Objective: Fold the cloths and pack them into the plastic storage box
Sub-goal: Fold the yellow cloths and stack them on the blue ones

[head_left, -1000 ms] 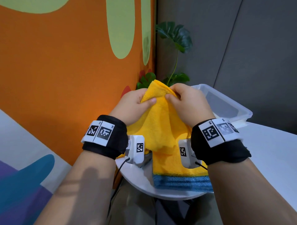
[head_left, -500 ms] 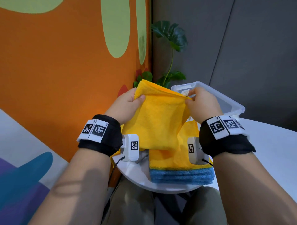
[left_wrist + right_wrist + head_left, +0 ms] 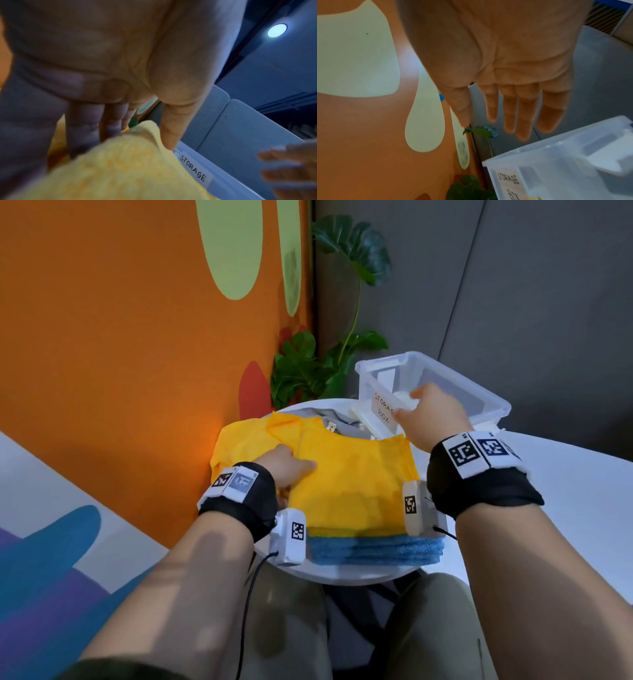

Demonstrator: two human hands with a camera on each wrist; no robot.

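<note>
The fingers [image 3: 82, 129] of the left hand [image 3: 286, 462] are pinched on the yellow cloth [image 3: 352, 487], atop the blue cloth [image 3: 375, 549] near the storage box [image 3: 486, 400]. The right hand [image 3: 433, 414] is held spread at the box, whose visible part looks empty. Packing seemingly follows; a firm grip is needed.

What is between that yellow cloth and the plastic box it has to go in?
Mainly the right hand, open and empty, hovering at the box's near rim. The storage box has no lid on. The left hand holds the yellow cloth on the stack just before it.
</note>
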